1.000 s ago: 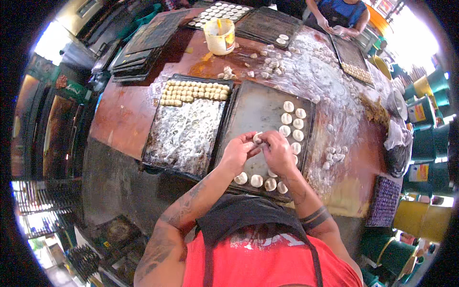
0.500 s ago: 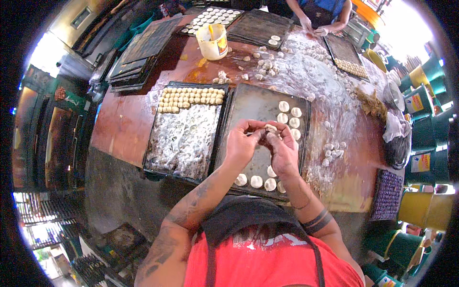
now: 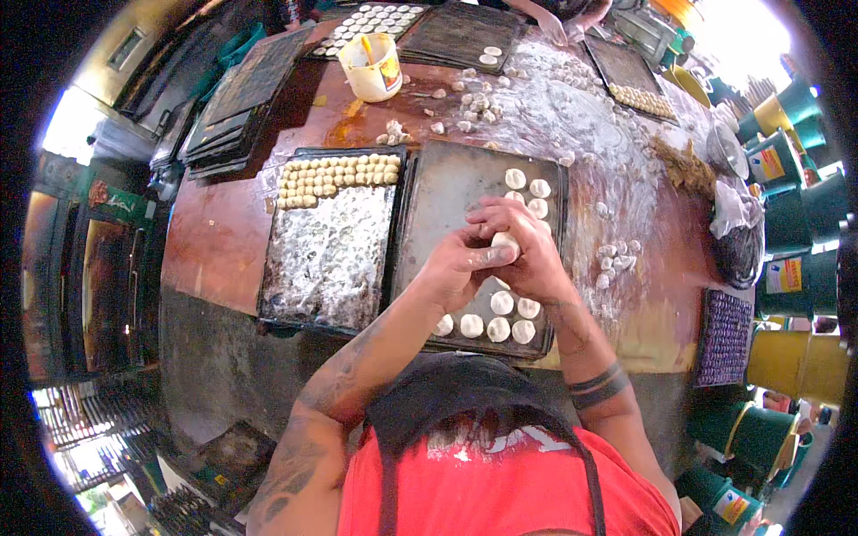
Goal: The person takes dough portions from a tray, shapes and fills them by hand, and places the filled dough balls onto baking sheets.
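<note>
Ctr of frame: dough (image 3: 505, 246) up over the tray (image 3: 447, 188), btwn my two hands. Just changed: half a sec ago it was pinched up at the fingertips; now it's cupped deeper, palms turned in on it. My read: work's gone from pinching to rounding the piece; not set down yet.

L hand (image 3: 458, 261): curled round dough from its L, thumb across the lower front, clamped on it. R hand (image 3: 534, 250): wrapped over from R & top, fingers folded toward the L ones, also clamped. Hands touching.

Dough's smooth white face points up at me, approx. Long axis: visible bit roughly round, maybe a touch taller than wide; fingers cover the rest, can't tell true axis.

Around: rounds (image 3: 471, 326) on same tray, lower ctr nr my wrists, more just above R hand; some prob. hidden. Ctr-left: floured tray (image 3: 326, 259) w/ small balls (image 3: 340, 171) in rows along its upper end. R of ctr: loose bits (image 3: 617, 262) on table (image 3: 652, 344).
</note>
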Motion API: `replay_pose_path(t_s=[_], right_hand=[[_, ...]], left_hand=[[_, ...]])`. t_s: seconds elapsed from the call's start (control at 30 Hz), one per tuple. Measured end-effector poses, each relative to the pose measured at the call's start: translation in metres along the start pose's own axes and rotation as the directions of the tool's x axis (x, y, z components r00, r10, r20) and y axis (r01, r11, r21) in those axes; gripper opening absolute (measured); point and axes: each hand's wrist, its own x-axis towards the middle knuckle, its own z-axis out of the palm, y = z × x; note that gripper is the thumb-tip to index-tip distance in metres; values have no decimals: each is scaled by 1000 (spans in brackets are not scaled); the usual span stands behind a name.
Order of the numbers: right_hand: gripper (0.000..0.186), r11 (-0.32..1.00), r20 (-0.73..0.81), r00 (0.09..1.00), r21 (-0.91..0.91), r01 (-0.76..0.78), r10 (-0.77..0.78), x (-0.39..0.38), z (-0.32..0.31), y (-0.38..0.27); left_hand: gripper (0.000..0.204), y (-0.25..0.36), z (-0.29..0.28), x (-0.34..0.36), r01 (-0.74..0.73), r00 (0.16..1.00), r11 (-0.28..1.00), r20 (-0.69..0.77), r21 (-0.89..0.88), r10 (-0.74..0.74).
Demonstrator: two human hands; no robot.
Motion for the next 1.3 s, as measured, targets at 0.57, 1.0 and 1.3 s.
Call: replay_pose_path(t_s=[0.57, 1.0, 1.3], right_hand=[[39, 606, 48, 605, -27, -795, 795, -97, 57, 8], [55, 792, 196, 839, -489, -365, 507, -127, 46, 29], [31, 435, -483, 693, -546, -716, 534, -268, -86, 125]], left_hand=[[75, -27, -58, -25, 114, 963, 338, -187, 934, 194], [40, 11, -169, 29, 15, 978, 449, -107, 893, 181], [14, 122, -320, 55, 468, 532, -298, 5, 832, 847]])
